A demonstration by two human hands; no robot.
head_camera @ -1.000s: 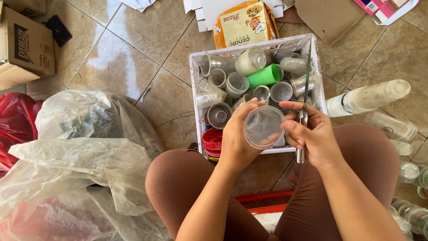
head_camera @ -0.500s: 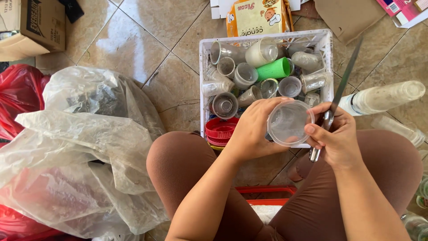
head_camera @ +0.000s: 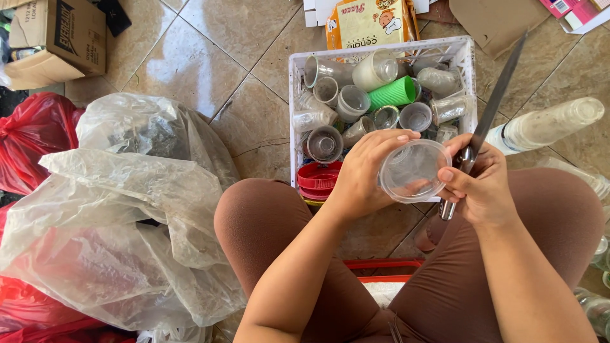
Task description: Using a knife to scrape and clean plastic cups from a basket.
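hands: two, left hand (head_camera: 362, 181) and right hand (head_camera: 486, 187)
knife (head_camera: 486, 130): one
white crate (head_camera: 293, 114): one
green cup (head_camera: 394, 94): one
cardboard box (head_camera: 60, 38): one

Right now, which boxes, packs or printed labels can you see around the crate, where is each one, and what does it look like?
Snack pack: behind the white crate, upright, cream and orange with a cartoon figure.
Cardboard box: top left on the floor, brown, dark print on its side, flaps open.
Flat cardboard piece: top right, plain brown.
Pink printed sheets: top right corner, partly cut off.
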